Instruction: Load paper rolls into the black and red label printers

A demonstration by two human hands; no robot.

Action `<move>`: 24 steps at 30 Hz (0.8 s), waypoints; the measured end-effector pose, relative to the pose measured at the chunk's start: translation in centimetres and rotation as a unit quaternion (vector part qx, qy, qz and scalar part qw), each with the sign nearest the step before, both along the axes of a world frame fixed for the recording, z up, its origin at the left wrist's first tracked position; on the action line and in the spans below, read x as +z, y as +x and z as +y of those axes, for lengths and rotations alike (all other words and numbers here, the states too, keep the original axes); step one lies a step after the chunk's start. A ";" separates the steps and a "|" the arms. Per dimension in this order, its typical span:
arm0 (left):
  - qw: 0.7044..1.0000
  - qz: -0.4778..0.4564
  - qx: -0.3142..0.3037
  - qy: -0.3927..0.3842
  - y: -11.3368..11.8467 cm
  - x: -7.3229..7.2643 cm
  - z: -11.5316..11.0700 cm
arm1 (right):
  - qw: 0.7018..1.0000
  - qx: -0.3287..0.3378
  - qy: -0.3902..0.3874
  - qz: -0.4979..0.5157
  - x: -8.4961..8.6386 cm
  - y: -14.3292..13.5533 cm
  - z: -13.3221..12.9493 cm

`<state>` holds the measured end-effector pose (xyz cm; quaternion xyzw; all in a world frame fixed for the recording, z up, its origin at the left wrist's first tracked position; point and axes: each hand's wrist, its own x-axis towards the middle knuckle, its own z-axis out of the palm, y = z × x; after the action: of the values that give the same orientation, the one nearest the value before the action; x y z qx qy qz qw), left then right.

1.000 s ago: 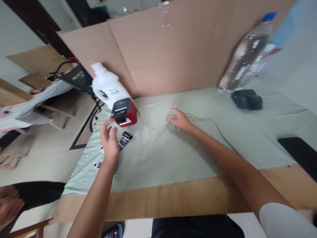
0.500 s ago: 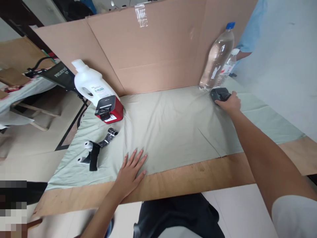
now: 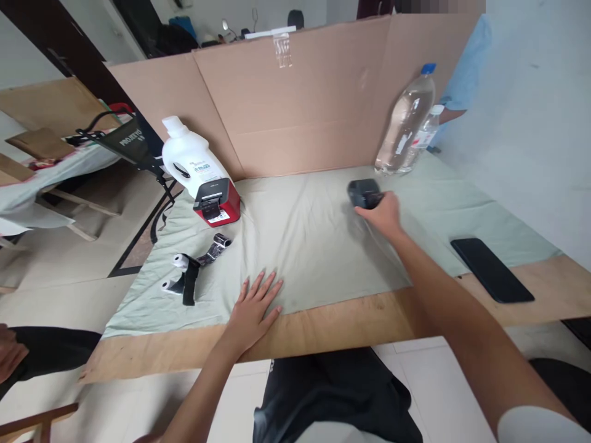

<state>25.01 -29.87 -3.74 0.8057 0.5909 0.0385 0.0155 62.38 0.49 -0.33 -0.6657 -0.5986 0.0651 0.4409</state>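
My right hand (image 3: 383,214) is closed on a small black box-shaped device (image 3: 360,189), holding it by its right side. A shadow falls on the cloth below it, so it appears raised; its exact kind is unclear. My left hand (image 3: 255,311) lies flat with fingers spread on the light green cloth (image 3: 305,258), by the wooden table edge (image 3: 332,329). To its left are several small rolls (image 3: 184,271) with black strips unwound. Behind them a red and black label printer (image 3: 219,203) stands before a white jug (image 3: 194,157) with a handle.
A cardboard panel (image 3: 300,111) stands along the back. Large (image 3: 409,120) and small (image 3: 422,138) clear bottles lean at the back right. A black phone (image 3: 492,271) lies on the right. Another person's sleeve (image 3: 468,67) shows behind the panel; a person's hand (image 3: 10,354) is at lower left.
My right hand has brought the black device leftward, away from the bottles. The phone, hidden by my arm before, now shows. My left hand stays flat; the view has shifted slightly.
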 end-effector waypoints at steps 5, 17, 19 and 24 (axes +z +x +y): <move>1.000 -0.010 0.002 -0.011 0.2 0.0 0.0 | 0.995 0.067 -0.075 -0.003 0.1 -10.9 -6.2; 0.999 -0.042 0.008 -0.016 0.2 0.3 -0.1 | 0.989 0.028 -0.143 0.012 -0.3 -17.9 -10.2; 0.999 -0.040 0.011 -0.022 0.2 0.5 -0.1 | 0.989 0.025 -0.145 0.009 -0.4 -18.1 -10.5; 0.999 -0.033 0.016 -0.035 0.4 0.9 -0.2 | 0.988 0.015 -0.151 0.013 -0.3 -17.9 -10.5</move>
<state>25.45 -30.03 -2.84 0.7936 0.6036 0.0442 0.0627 44.44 -9.96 -0.61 -0.7146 -0.5858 0.1701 0.3425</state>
